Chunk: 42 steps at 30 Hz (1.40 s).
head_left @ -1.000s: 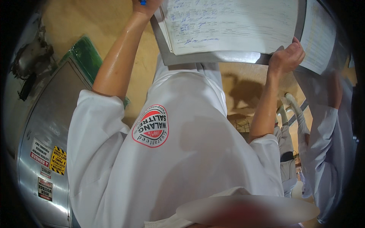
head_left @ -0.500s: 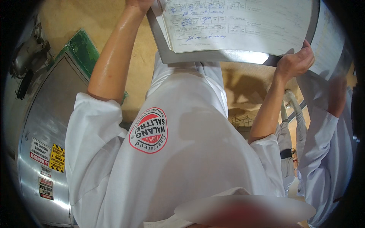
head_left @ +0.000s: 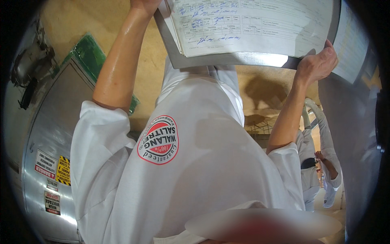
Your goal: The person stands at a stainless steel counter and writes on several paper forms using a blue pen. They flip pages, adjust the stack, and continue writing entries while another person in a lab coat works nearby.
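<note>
A grey metal board (head_left: 227,60) with a shiny lower edge spans the top of the head view, carrying a stack of printed paper forms (head_left: 260,34) filled in with blue handwriting. My right hand (head_left: 317,65) is closed around the board's lower right corner, fingers curled over its edge. At the upper left, my left hand (head_left: 146,4) is beside the board's left edge. The frame cuts off its fingers, so its grip is hidden. Both forearms reach out from short white sleeves.
At left stands a metal cabinet (head_left: 48,134) with warning labels; a green panel (head_left: 87,57) is behind it. Another written sheet (head_left: 352,49) hangs at right by a grey panel (head_left: 357,130). A person in light clothing (head_left: 310,162) stands farther back.
The white-sleeved arm of a nearby person at the right has gone from view, uncovering the grey panel and more of the person farther back. My hands and the board have barely moved.
</note>
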Motion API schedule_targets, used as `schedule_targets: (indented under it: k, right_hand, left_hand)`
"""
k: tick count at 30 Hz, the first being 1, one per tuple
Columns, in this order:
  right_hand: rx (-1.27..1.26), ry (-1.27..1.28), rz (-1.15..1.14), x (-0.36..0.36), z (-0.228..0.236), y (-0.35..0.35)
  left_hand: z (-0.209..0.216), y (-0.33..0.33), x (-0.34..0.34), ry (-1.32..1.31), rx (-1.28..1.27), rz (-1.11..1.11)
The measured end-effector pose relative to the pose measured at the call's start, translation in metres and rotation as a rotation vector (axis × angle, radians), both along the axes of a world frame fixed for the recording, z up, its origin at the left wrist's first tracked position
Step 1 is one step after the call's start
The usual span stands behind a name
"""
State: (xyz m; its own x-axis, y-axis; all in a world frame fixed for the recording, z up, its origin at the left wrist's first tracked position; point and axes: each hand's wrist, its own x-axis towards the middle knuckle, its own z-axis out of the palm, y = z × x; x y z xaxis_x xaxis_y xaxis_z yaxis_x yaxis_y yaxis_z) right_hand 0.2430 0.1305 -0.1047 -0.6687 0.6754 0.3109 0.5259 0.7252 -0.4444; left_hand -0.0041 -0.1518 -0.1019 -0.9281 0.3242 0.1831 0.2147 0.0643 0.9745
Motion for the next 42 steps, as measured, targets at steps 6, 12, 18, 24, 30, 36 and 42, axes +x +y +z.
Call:
schedule_targets:
  k: [6,12,18,24,30,36,42]
  right_hand:
    - [0.006,0.015,0.008,0.001,-0.002,0.000]
    - [0.022,0.018,0.013,0.001,-0.004,0.002]
    - [0.028,0.036,-0.004,0.000,-0.004,0.000]
    - [0.069,0.039,0.003,0.005,-0.011,0.007]
    - [0.087,0.048,0.021,0.010,-0.017,0.013]
    - [0.063,0.094,0.008,0.006,-0.017,0.010]
    - [0.038,0.076,-0.004,0.005,-0.012,0.008]
  left_hand:
    - [0.005,0.005,0.002,0.024,-0.055,0.018]
    - [0.005,0.003,0.002,0.011,-0.048,0.006]
    - [0.005,0.001,0.001,-0.014,-0.071,0.014]
    - [0.000,0.002,0.001,0.000,-0.028,-0.013]
    - [-0.004,0.003,0.001,-0.028,-0.021,0.004]
    - [-0.003,0.001,0.001,-0.007,-0.036,-0.007]
    - [-0.002,0.003,0.001,-0.017,-0.049,-0.001]
